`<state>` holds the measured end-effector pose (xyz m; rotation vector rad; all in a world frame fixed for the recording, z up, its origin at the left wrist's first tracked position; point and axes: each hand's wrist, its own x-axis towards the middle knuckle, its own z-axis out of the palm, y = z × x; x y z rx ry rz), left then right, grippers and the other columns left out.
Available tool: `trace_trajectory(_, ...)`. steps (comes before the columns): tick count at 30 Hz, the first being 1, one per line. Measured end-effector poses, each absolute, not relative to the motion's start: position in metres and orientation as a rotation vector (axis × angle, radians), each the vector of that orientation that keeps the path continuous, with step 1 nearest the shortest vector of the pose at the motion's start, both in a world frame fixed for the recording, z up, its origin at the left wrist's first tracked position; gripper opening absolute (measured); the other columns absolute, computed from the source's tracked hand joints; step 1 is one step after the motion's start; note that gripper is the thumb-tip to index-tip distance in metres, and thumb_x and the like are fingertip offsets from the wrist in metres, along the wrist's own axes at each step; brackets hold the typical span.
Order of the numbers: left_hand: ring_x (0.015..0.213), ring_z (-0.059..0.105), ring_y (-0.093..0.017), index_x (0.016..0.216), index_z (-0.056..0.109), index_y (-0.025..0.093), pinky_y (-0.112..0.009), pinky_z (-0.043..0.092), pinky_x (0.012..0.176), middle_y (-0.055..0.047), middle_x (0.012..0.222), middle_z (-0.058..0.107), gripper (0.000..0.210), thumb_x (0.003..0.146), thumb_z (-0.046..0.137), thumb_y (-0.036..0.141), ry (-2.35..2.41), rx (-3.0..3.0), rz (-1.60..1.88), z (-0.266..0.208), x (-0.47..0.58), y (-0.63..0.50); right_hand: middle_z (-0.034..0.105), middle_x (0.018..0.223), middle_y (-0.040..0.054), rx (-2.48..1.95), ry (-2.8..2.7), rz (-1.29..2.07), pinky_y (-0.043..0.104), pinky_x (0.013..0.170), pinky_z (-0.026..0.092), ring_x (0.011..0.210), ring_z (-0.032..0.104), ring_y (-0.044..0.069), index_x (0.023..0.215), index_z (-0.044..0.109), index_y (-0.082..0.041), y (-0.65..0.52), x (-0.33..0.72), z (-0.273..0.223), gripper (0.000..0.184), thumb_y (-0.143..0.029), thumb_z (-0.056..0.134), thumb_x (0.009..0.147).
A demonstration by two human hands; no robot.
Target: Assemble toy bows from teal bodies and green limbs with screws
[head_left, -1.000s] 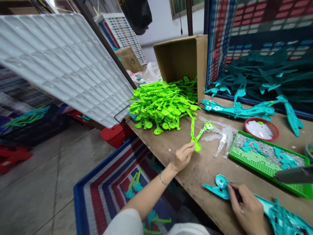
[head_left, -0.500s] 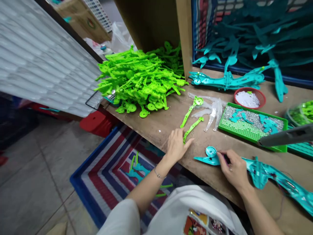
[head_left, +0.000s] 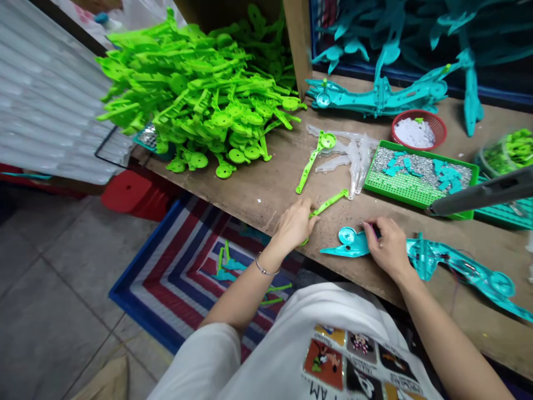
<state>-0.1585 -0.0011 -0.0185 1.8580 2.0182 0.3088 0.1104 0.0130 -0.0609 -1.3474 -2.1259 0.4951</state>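
Our left hand (head_left: 293, 225) covers part of a green arm (head_left: 331, 203) near the edge of our table (head_left: 245, 191); our right hand (head_left: 387, 244) curls over a teal body (head_left: 423, 258). Whether either pinches, we can't tell. Clear parts (head_left: 353, 164) lie beyond; a grey bar (head_left: 483, 191) juts across our tray (head_left: 395, 188).

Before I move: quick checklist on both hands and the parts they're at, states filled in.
1. Left hand at the green arm: ok, it covers the middle of it.
2. Left grip closed: cannot tell, the hand itself hides the contact.
3. Green arm well back from the front edge of the bench: not ok, its near end lies close to that edge.
4. Right hand on the teal part: ok, it is over the part, beside the round disc.
5. Purple item at the right hand identified: cannot tell, mostly hidden.
6. Second green arm out of both hands: ok, it lies beyond the left hand.
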Motion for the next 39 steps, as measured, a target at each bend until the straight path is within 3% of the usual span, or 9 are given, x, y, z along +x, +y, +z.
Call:
trace_trajectory(3,0.090,0.068,-0.023,0.102,0.063,0.020,-0.032,0.051,0.079,-0.008,0.099,0.068,0.015,0.088,0.069,0.021,1.948,1.832,0.256,-0.013,-0.155,0.002,0.070,0.088,0.0068,-1.348,-2.140,0.493,0.036,0.078,0.047,0.084,0.062,0.022,0.094,0.064,-0.020,0.007,0.111,-0.061,0.017,-0.032,0.054,0.100)
trace_trajectory(6,0.072,0.063,-0.015,0.093,0.064,0.019,-0.026,0.050,0.068,-0.002,0.082,0.064,0.008,0.088,0.068,0.024,1.731,1.608,0.513,-0.008,-0.158,0.001,0.069,0.088,0.0066,-1.350,-2.165,0.446,0.036,0.078,0.047,0.085,0.061,0.023,0.095,0.064,-0.020,0.002,0.110,-0.060,0.017,-0.031,0.053,0.101)
trace_trajectory(10,0.052,0.055,-0.008,0.086,0.059,0.019,-0.019,0.044,0.047,0.004,0.066,0.056,0.030,0.083,0.074,0.044,1.451,1.004,0.888,-0.010,-0.150,-0.008,0.069,0.088,0.0069,-1.355,-2.187,0.411,0.036,0.079,0.046,0.085,0.060,0.023,0.096,0.064,-0.020,0.000,0.109,-0.059,0.016,-0.030,0.052,0.101)
trace_trajectory(14,0.045,0.054,-0.007,0.081,0.057,0.017,-0.016,0.040,0.036,0.004,0.061,0.057,0.045,0.074,0.081,0.054,1.422,0.766,0.953,-0.023,-0.134,-0.011,0.070,0.089,0.0069,-1.351,-2.181,0.420,0.036,0.078,0.046,0.085,0.060,0.023,0.097,0.064,-0.020,0.000,0.109,-0.058,0.015,-0.029,0.052,0.101)
trace_trajectory(20,0.049,0.065,-0.010,0.091,0.054,0.017,-0.017,0.052,0.043,0.003,0.070,0.067,0.046,0.076,0.082,0.050,1.467,0.661,1.011,-0.042,-0.116,-0.012,0.069,0.088,0.0069,-1.351,-2.184,0.397,0.035,0.077,0.045,0.083,0.059,0.022,0.096,0.064,-0.020,0.000,0.109,-0.059,0.016,-0.029,0.052,0.101)
trace_trajectory(31,0.049,0.069,-0.018,0.102,0.037,0.024,-0.025,0.055,0.049,0.009,0.063,0.061,0.055,0.081,0.076,0.057,1.654,0.785,1.041,-0.057,-0.103,-0.024,0.070,0.090,0.0069,-1.392,-2.178,0.426,0.035,0.078,0.044,0.084,0.058,0.022,0.097,0.064,-0.020,-0.001,0.110,-0.059,0.017,-0.030,0.051,0.101)
trace_trajectory(35,0.081,0.075,-0.028,0.118,0.047,0.020,-0.039,0.059,0.078,-0.005,0.077,0.070,0.058,0.085,0.071,0.060,2.142,1.283,0.789,-0.040,-0.117,-0.040,0.070,0.091,0.0078,-1.379,-2.179,0.438,0.036,0.079,0.045,0.086,0.059,0.023,0.098,0.064,-0.020,0.000,0.110,-0.059,0.017,-0.029,0.051,0.101)
trace_trajectory(37,0.113,0.069,-0.035,0.125,0.053,0.018,-0.048,0.051,0.099,-0.017,0.108,0.072,0.057,0.089,0.067,0.060,2.226,1.671,0.693,-0.032,-0.123,-0.048,0.070,0.090,0.0077,-1.366,-2.187,0.445,0.036,0.080,0.045,0.086,0.059,0.023,0.098,0.064,-0.020,0.000,0.111,-0.058,0.017,-0.029,0.051,0.101)
trace_trajectory(39,0.139,0.051,-0.037,0.137,0.052,0.020,-0.055,0.034,0.117,-0.020,0.139,0.061,0.066,0.089,0.065,0.063,1.941,2.102,0.634,-0.029,-0.127,-0.053,0.069,0.090,0.0073,-1.358,-2.196,0.443,0.036,0.080,0.046,0.086,0.060,0.023,0.098,0.064,-0.020,0.001,0.112,-0.058,0.016,-0.029,0.051,0.101)
